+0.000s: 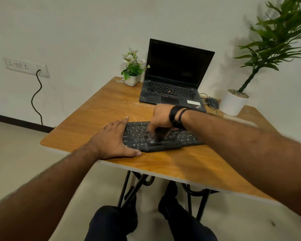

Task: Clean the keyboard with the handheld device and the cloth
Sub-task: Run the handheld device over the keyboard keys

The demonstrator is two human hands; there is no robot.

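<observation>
While lying flat near the front edge of the glossy wood-grain tabletop (97,108), flat black plastic keyboard (161,137) with pale-lettered keys, long and low, skewed a little to the table's edge. Motion-blurred in its middle, under right hand (161,117): fingers curled downward onto the keys around something dark and blurred, too smeared to tell whether cloth or device. Two black bands round that wrist. Left hand (114,141) spread flat, fingers straight and together, palm pressing the keyboard's left end, thumb along the near side on the table.

Behind the keyboard, open matte-black laptop (175,79) with dark screen and a red dot among its keys. Beside its left, small white square pot of white artificial flowers (132,68). To its right, dark rounded mouse (212,102) with thin cord, then smooth white cylindrical planter with leafy green plant (234,103). Black curved metal table legs (129,188) below. White wall socket plate (26,66) with black twisted cable.
</observation>
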